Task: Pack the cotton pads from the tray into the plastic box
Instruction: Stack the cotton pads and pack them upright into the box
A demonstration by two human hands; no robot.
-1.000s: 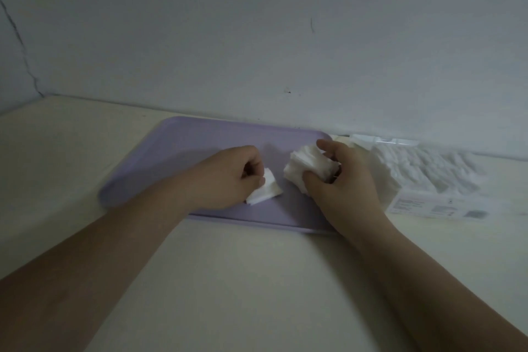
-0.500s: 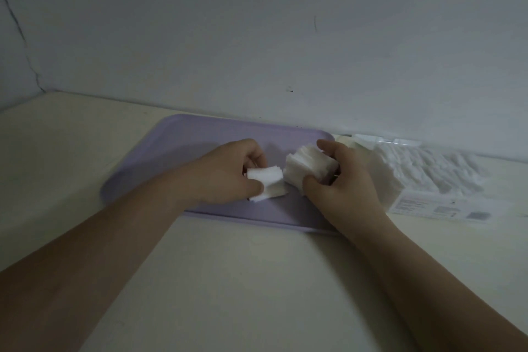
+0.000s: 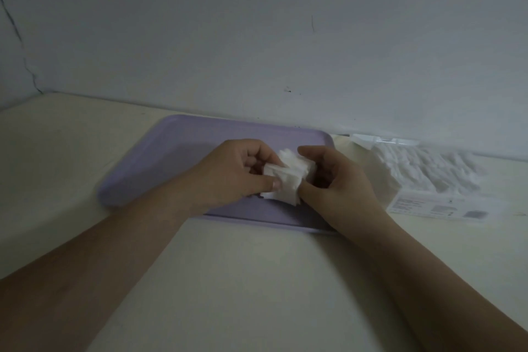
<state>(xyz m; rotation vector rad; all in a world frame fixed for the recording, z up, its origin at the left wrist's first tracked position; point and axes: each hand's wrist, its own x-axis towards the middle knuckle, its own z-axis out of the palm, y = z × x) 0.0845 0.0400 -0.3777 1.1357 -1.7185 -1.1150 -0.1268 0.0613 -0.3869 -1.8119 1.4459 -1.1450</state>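
1. A pale table point(image 3: 257, 280) is carrying a lilac tray point(image 3: 183, 157), which is lying beneath the grip.
2. A clear plastic box point(image 3: 445, 206), part-filled with pads, is sitting just right of the grip.
3. The left hand point(image 3: 228, 177) and right hand point(image 3: 340, 180) are pinching one stack together, fingers curled.
4. The cotton pads point(image 3: 288, 177) are sitting between the thumbs. Squaring the edges gently should keep them from fanning out.

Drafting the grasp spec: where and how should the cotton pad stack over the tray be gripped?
Grip the cotton pad stack across its flat end faces, thumb near, fingers far, from its right, as the right hand does. The pads are loose and fanned at the edges, so squeezing the faces likely holds them together; the plastic box lies rightward.
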